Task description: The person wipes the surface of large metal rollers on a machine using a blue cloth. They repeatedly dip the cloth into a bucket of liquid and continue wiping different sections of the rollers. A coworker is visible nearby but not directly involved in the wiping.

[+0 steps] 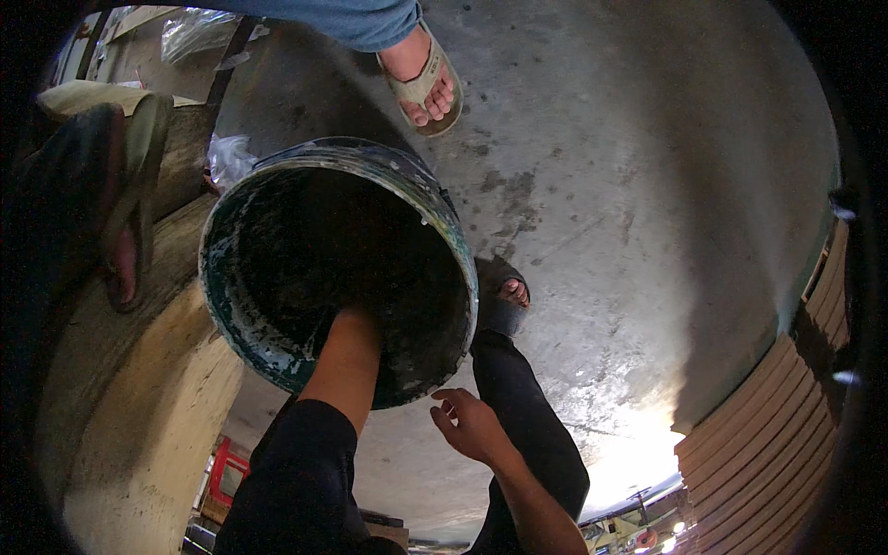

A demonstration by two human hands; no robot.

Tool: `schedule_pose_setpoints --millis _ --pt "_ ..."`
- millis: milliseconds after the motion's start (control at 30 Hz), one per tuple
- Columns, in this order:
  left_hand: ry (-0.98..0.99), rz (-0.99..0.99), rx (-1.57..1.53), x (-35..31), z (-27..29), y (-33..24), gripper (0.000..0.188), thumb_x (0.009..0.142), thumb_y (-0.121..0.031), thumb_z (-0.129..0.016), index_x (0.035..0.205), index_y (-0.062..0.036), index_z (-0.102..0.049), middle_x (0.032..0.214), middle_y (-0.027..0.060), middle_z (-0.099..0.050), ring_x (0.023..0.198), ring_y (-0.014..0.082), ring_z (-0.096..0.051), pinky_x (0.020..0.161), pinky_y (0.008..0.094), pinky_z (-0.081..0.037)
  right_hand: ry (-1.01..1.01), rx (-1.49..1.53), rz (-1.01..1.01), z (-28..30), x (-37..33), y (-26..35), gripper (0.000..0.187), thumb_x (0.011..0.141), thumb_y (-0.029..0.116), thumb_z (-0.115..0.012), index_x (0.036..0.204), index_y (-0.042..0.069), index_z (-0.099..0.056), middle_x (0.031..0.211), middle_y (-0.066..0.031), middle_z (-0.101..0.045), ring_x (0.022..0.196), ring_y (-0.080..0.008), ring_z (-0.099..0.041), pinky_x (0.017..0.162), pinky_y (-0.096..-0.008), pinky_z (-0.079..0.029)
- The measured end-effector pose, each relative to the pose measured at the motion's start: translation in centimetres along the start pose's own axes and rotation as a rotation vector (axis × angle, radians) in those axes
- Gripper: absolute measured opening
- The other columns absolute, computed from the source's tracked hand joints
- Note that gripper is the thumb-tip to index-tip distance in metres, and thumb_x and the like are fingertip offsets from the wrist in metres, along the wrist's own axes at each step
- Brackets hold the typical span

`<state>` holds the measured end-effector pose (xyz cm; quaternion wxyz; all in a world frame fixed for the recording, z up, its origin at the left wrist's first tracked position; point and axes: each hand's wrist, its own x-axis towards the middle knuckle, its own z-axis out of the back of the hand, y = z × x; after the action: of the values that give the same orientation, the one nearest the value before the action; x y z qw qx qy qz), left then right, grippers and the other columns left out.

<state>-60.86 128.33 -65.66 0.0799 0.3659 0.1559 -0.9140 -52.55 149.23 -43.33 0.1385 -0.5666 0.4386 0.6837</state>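
A dark green bucket (242, 305), its rim and wall smeared with white, lies tilted with its mouth toward me. My left forearm (351, 356) comes out of a black sleeve and reaches down into it. The left hand is lost in the dark inside, so its grip cannot be seen. My right hand (467, 424) hovers just outside the bucket's near rim, fingers loosely curled and apart, holding nothing. My leg in black trousers (527, 425) runs beside it to a sandalled foot (507, 301) next to the bucket.
The ground is stained grey concrete (647, 185). Another person's sandalled foot (424, 83) under blue jeans stands beyond the bucket. A thick pale timber block (139, 407) lies left, with a sandalled foot (125, 231) on it. Stacked wooden slats (768, 444) fill the right edge.
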Motion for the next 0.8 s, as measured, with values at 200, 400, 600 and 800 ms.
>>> schedule_pose_setpoints --millis 200,400,600,800 --pt "0.022 -0.016 0.018 0.9 -0.1 -0.5 0.057 0.084 -0.035 -0.063 0.129 -0.0046 -0.049 0.127 0.0255 -0.051 0.114 0.0372 -0.052 0.097 0.0418 -0.041 0.001 0.049 0.053 -0.4 0.4 0.8 0.035 0.091 0.029 -0.056 0.115 0.003 -0.058 0.096 -0.0182 -0.061 0.083 -0.0318 -0.064 0.074 -0.0410 -0.051" --pt "0.024 -0.058 -0.007 2.5 0.5 -0.1 0.059 0.084 -0.036 -0.063 0.131 -0.0050 -0.048 0.128 0.0256 -0.051 0.115 0.0367 -0.052 0.097 0.0413 -0.041 -0.039 0.075 0.128 -1.2 0.6 0.3 0.033 0.090 0.026 -0.056 0.112 0.002 -0.059 0.094 -0.0177 -0.062 0.082 -0.0310 -0.064 0.074 -0.0408 -0.051" --pt "0.048 -0.163 -0.269 1.6 5.5 -0.8 0.060 0.084 -0.036 -0.064 0.133 -0.0053 -0.046 0.128 0.0258 -0.051 0.115 0.0362 -0.052 0.098 0.0409 -0.041 -0.170 0.096 0.031 -1.0 0.2 0.2 0.031 0.089 0.024 -0.058 0.111 0.001 -0.062 0.094 -0.0176 -0.065 0.079 -0.0269 -0.066 0.072 -0.0367 -0.052" --pt "0.249 0.122 -0.589 -6.2 17.1 -1.3 0.034 0.083 -0.030 -0.058 0.099 0.0007 -0.061 0.105 0.0153 -0.059 0.091 0.0208 -0.054 0.077 0.0338 -0.044 -0.261 0.436 0.397 -0.2 -2.4 6.9 0.018 0.089 0.016 -0.060 0.100 0.003 -0.065 0.086 -0.0139 -0.065 0.075 -0.0232 -0.065 0.069 -0.0345 -0.052"
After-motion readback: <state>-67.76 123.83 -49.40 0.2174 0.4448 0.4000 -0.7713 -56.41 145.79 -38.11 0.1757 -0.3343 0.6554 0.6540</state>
